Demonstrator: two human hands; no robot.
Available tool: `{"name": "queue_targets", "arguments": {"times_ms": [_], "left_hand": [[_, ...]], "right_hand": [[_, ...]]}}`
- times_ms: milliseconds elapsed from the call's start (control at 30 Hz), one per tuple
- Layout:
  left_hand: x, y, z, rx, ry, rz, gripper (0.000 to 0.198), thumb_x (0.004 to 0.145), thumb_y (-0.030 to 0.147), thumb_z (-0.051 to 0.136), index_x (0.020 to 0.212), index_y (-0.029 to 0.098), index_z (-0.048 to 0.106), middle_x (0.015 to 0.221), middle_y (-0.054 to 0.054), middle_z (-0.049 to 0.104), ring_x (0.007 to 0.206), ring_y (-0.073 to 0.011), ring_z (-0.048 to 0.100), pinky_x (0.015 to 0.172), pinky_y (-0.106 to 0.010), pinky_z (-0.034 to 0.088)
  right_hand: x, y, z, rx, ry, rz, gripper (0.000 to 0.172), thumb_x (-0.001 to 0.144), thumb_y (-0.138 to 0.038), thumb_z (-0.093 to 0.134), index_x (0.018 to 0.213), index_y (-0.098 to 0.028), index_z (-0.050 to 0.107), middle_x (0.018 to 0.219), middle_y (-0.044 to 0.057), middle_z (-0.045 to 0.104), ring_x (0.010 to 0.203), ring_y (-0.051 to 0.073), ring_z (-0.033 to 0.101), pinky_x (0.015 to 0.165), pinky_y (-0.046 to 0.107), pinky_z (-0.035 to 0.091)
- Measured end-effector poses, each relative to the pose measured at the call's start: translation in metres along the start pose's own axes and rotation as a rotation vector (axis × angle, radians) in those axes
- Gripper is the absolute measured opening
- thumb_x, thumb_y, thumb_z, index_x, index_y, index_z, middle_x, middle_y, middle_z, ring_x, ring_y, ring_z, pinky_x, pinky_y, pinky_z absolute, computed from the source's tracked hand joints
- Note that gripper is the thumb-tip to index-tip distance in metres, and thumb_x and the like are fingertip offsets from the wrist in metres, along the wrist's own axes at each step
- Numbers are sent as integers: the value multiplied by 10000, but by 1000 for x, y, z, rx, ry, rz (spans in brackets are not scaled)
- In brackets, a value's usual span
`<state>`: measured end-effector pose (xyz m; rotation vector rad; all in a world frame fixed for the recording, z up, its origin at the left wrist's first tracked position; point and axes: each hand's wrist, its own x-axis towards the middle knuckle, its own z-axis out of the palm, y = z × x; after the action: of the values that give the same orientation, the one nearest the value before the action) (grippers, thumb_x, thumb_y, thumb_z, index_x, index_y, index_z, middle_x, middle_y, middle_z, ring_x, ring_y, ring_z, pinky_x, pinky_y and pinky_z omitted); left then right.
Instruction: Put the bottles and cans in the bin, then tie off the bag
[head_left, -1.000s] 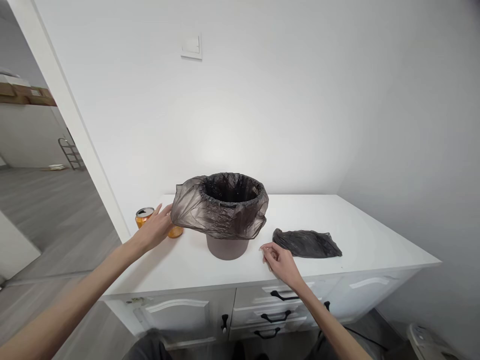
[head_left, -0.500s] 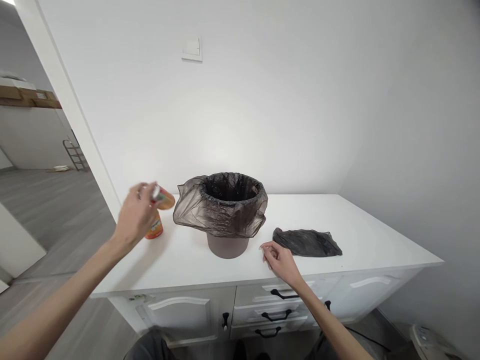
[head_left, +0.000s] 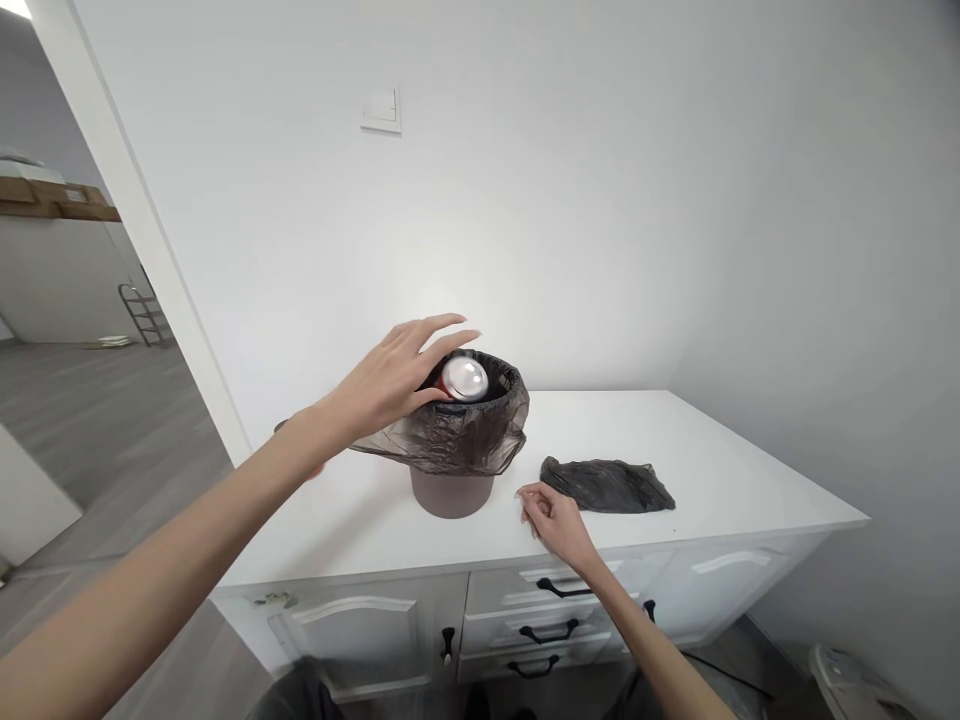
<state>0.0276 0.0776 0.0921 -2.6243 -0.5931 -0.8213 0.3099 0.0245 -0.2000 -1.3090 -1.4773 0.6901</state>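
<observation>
My left hand [head_left: 409, 375] is over the mouth of a small brown trash bin [head_left: 451, 495], its fingers stretched and apart. A drink can [head_left: 466, 380], its silver end facing me, is in the bin's opening just beside my thumb and fingers. A dark translucent trash bag [head_left: 472, 440] lines the bin and hangs over its rim. My right hand [head_left: 551, 520] rests at the counter's front edge with its fingers curled in and nothing visible in them. Just past it lies a folded black plastic bag [head_left: 607, 486]. Another orange can [head_left: 315, 472] is mostly hidden behind my left forearm.
The white countertop [head_left: 720, 470] tops a cabinet with doors and drawers with black handles [head_left: 550, 632]. A white wall with a light switch [head_left: 382, 108] stands behind it. A doorway opens to the left, with grey flooring [head_left: 150, 430] beyond.
My left hand has moved right from above the orange can to the bin, and the can it carried is now in the bin's mouth, the fingers opened away. My right hand stays put.
</observation>
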Motion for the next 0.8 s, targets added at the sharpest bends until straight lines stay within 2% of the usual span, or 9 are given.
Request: {"name": "queue_targets", "arguments": {"times_ms": [100,200,267,433,500,567,667,733,800], "left_hand": [[-10,-18,9,-11,87,-80,709,962,460,714,1581,317,400,1633,-119,431,1487,-314,440,1229,-506,386],[-39,-47,14,49,231,-310,571,1023,512,583,1527,273,462,1534,-121,517,1425,-301,479,1205,-497,391],[-69,-70,20,122,233,-484,508,1045,503,503,1488,255,499,1488,-127,556,1391,-317,497,1187,-519,385],[-152,-117,49,288,-122,-788,656,954,560,521,1504,204,518,1589,-221,478,1498,-476,375,1183,-661,315],[-178,-125,60,302,-267,-852,698,926,585,525,1503,193,536,1592,-238,477,1486,-511,383,1155,-682,340],[-196,-125,67,281,-370,-861,679,934,571,485,1502,204,546,1601,-219,480,1466,-496,419,1121,-644,405],[-208,-120,71,230,-415,-845,627,961,482,392,1507,213,541,1611,-192,470,1453,-479,432,1025,-588,499],[-208,-118,69,184,-382,-869,640,951,455,380,1528,207,504,1587,-198,485,1434,-492,441,966,-587,528],[-206,-120,67,75,-315,-949,699,908,498,464,1536,191,459,1536,-208,528,1394,-485,490,970,-576,533]], "right_hand": [[0,-4,0,-2,0,5,511,990,-659,528,1015,-176,691,678,24,710,465,146,584,533,273,487],[-1,-9,1,0,1,8,500,990,-650,526,1008,-176,686,673,18,701,462,144,582,536,272,482],[-1,-11,1,0,2,8,487,988,-639,531,998,-177,683,667,19,695,464,146,581,533,273,474],[-2,-14,2,-11,3,20,465,981,-624,531,984,-183,680,660,24,693,465,155,577,533,284,470],[-3,-14,2,-17,0,24,462,980,-619,532,988,-182,680,661,23,691,466,157,576,537,287,469],[-3,-14,2,-21,-2,26,462,984,-614,529,994,-179,681,665,22,691,470,157,576,542,289,466],[-3,-12,3,-27,1,22,464,992,-612,526,1001,-176,685,675,24,693,476,158,580,549,292,464],[-3,-10,3,-32,4,16,467,995,-614,528,1003,-175,687,677,23,693,477,159,582,549,292,462],[-3,-8,3,-37,5,12,467,997,-615,529,1005,-176,687,675,19,692,478,158,582,551,291,462]]}}
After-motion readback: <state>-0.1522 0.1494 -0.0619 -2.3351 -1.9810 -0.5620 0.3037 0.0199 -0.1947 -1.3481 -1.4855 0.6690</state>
